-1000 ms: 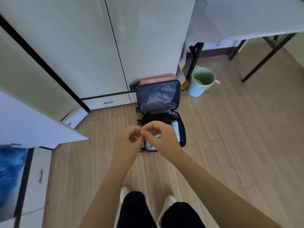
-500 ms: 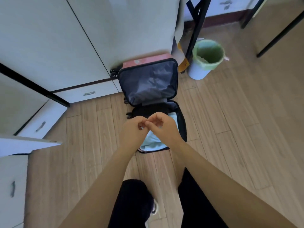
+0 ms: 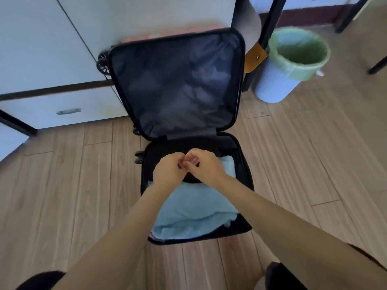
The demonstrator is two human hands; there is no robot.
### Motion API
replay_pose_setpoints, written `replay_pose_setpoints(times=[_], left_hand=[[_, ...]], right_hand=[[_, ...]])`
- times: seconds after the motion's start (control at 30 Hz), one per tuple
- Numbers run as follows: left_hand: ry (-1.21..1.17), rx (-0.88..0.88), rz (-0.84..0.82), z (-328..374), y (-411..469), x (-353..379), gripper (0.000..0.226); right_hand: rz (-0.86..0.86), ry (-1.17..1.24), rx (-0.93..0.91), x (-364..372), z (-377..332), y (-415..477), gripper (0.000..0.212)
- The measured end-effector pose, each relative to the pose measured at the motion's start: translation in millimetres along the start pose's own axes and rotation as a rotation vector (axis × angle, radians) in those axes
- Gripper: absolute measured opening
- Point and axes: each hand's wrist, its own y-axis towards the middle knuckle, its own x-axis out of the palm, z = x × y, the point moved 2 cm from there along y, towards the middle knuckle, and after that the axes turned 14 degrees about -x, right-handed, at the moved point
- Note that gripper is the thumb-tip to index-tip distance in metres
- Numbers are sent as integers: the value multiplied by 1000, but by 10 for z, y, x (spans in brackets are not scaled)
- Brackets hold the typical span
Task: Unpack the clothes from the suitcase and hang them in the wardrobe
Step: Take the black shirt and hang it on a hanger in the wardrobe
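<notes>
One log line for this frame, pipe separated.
stage: pre-grasp | suitcase: open on floor | light blue garment: inside | left hand, right hand: fingers curled, touching above it | nothing visibly held

An open suitcase (image 3: 243, 206) lies on the floor (image 3: 62, 195), its lid (image 3: 176, 84) leaning against the wardrobe (image 3: 52, 49). Folded clothes (image 3: 192, 216) lie inside. A bin (image 3: 291, 63) stands right of it.

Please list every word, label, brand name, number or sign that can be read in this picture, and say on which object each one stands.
None: no text can be read anywhere in this view.
Pink suitcase shell: a small pale patch, too blurred to tell if it is a label.
Open lid lining, light blue garment, bin, drawer front: no print visible.
</notes>
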Motion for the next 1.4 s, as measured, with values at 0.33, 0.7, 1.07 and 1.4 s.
replay_pose_setpoints(times=[0.33, 0.7, 1.07, 1.4], left_hand=[[322, 171, 65, -377, 518, 716, 57], [485, 19, 58, -573, 661, 739, 59], [53, 235, 239, -493, 500, 584, 42], [57, 193, 387, -288, 477, 87, 34]], right_hand=[[-213, -387, -94, 525, 741, 166, 32], [-395, -529, 220, 720, 944, 187, 78], [39, -305, 98, 416, 824, 158, 25], [81, -155, -8, 12, 529, 244, 31]])
